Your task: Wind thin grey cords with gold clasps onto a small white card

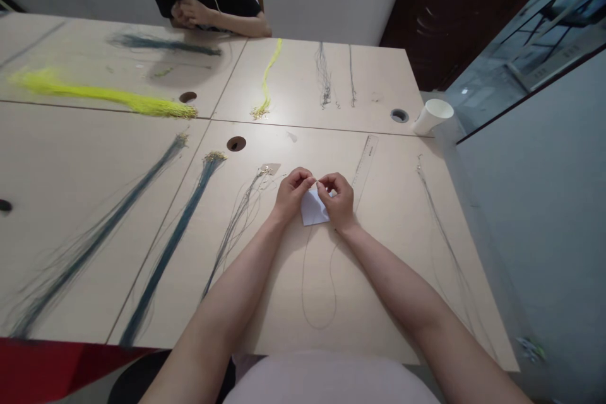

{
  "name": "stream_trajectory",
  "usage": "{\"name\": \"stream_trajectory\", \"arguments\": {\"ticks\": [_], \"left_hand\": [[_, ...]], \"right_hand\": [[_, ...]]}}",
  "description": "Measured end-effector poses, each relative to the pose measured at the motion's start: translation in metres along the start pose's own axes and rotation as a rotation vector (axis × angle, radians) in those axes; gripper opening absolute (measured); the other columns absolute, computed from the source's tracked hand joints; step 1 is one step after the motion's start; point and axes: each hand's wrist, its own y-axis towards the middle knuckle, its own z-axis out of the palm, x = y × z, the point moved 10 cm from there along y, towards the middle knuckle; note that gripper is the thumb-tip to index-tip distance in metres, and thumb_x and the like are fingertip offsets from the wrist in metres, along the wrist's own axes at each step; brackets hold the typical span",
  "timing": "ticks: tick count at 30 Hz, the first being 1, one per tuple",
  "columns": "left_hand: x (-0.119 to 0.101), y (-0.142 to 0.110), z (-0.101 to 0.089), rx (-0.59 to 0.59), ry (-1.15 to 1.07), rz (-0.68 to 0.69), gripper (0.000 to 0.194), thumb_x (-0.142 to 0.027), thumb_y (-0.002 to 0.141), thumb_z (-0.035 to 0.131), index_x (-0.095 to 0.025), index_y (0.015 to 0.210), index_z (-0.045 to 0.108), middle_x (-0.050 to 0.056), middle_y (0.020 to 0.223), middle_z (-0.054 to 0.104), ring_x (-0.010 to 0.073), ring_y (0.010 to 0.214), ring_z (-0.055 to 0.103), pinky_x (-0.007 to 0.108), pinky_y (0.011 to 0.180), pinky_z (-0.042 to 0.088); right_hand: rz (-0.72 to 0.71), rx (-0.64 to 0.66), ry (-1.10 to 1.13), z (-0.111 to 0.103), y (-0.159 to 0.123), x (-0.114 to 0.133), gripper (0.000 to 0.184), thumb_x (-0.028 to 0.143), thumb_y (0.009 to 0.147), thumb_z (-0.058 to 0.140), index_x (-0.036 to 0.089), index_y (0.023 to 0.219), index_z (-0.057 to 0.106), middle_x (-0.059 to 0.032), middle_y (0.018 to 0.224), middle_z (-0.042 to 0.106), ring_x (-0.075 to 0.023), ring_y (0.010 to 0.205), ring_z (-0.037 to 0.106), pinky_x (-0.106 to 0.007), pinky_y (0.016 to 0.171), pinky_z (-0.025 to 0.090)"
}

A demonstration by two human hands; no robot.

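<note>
Thin grey line (303,284): slack, pinched up top at the fingertips of left hand (292,194) and right hand (339,199), long narrow loop on counter (383,252) toward 6 o'clock. White card (313,209): small, squarish, slightly tilted, below fingertips, partly covered.

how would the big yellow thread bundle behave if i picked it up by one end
The big yellow thread bundle would probably hang floppy, being many fine strands lying in a gentle curve. It looks likely to be light for its length, as the strands are so thin. The loose, fanned-out end could well tangle.
</note>
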Motion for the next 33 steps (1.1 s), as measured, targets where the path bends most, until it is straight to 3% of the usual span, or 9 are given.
{"name": "stream_trajectory", "arguments": {"ticks": [22,33], "left_hand": [[-0.0034,-0.001,0.0023,0.01,-0.004,0.013,0.022,-0.036,0.072,0.063,-0.016,0.068,0.056,0.0,0.071,0.051,0.011,0.069,0.046,0.025,0.069,0.038],[0.0035,-0.0005,0.002,0.009,-0.039,-0.037,0.021,-0.036,0.072,0.063,-0.016,0.07,0.057,-0.001,0.07,0.053,0.0102,0.066,0.046,0.024,0.066,0.039]], "right_hand": [[-0.027,0.013,-0.01,-0.0008,0.0002,0.0052,0.005,0.018,0.074,0.052,0.019,0.07,0.051,0.0019,0.066,0.052,-0.0107,0.061,0.047,-0.025,0.058,0.04],[0.014,-0.019,-0.004,-0.0016,-0.0011,-0.0041,0.005,0.021,0.075,0.053,0.019,0.071,0.05,0.002,0.066,0.051,-0.0105,0.06,0.046,-0.025,0.058,0.041]]}}
